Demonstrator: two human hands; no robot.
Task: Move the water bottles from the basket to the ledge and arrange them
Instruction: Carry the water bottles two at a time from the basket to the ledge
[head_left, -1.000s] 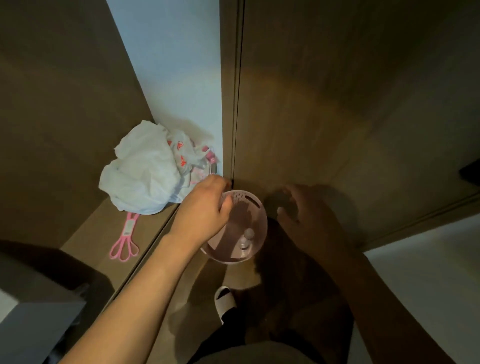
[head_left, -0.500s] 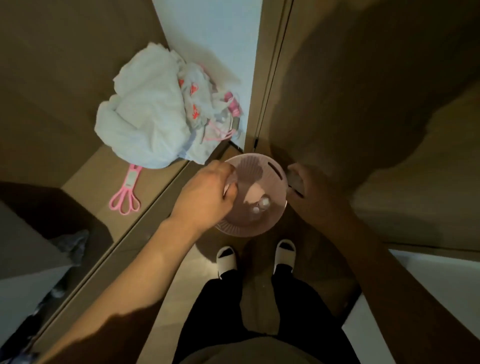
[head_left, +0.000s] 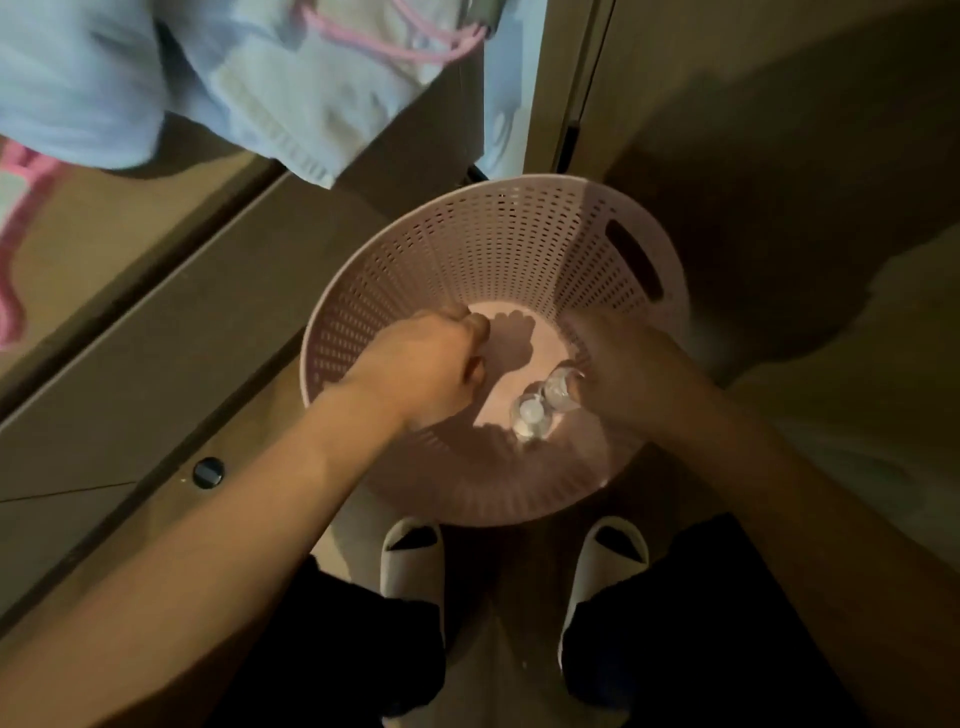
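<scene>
Both hands are down inside the pink perforated basket (head_left: 498, 249), which sits on the floor right in front of the person's white slippers (head_left: 413, 566). Two water bottles (head_left: 530, 415) stand upright on the basket floor toward the near right side, touching or just about, seen cap-down from above. The right hand (head_left: 631, 374) is in shadow and looks wrapped around the right-hand bottle, but it's dark enough that I can't tell for sure whether the fingers have actually closed on it. The left hand (head_left: 421, 366) has its fingers curled, and it's apart from the bottles; whether it's pinching anything I can't make out.

My guess is it's going two-handed so each hand takes one bottle in a single trip, since they're standing side by side. The ledge (head_left: 130, 244) is off to the left, with a crumpled white bag (head_left: 156, 78) and something pink (head_left: 21, 208) already lying on it, so the bottles will need a bare patch.
</scene>
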